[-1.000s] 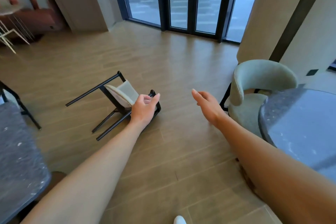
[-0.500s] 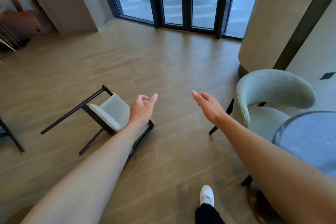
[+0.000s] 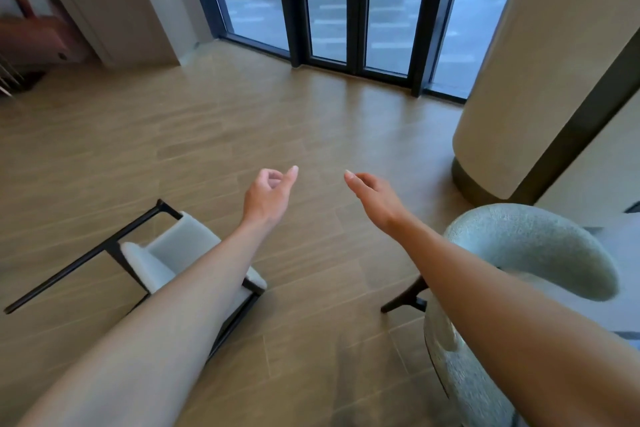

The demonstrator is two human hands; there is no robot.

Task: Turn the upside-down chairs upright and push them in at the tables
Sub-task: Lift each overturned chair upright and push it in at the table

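Note:
A tipped-over chair (image 3: 166,253) with a black metal frame and pale cushions lies on the wood floor at the lower left, its legs pointing left. My left forearm crosses over it and hides part of the seat. My left hand (image 3: 268,196) hovers in the air beyond the chair with loosely curled fingers and holds nothing. My right hand (image 3: 372,196) is stretched forward beside it, fingers nearly straight, also empty. A round-backed pale green armchair (image 3: 540,253) stands upright at the lower right, partly behind my right forearm.
Tall glass doors (image 3: 353,3) with dark frames fill the far wall. A thick round pillar (image 3: 540,80) rises at the right beside the green armchair. Bare wood floor (image 3: 242,121) stretches between me and the doors.
I have stepped forward: the tipped chair has slid down and left in view and now lies under my left forearm. The tables have dropped out of sight. Both hands stay raised and empty.

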